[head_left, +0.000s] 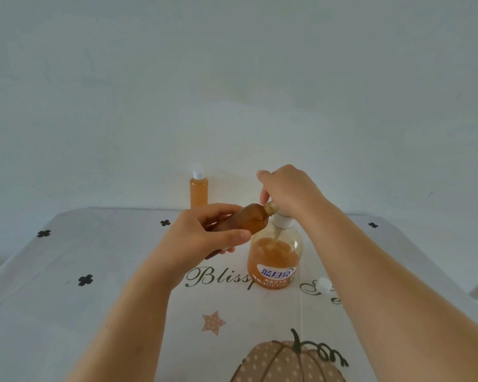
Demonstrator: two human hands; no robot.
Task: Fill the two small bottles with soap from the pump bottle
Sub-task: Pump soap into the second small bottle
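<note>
1 wide-angle head view looks forward and down across the table (pixel 100 271) toward a pale wall (pixel 232 78), apparently from close above.

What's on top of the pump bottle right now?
The right hand sits over the top of the pump bottle, above its white collar. The left hand holds the small bottle tilted, neck up against that spot. The pump head and spout are hidden under the fingers.

The pump bottle (pixel 273 260) and small bottles (pixel 199 193) are amber; the white tablecloth (pixel 108 257) bears black clovers (pixel 85 280) and a dotted pumpkin (pixel 282 362).
</note>
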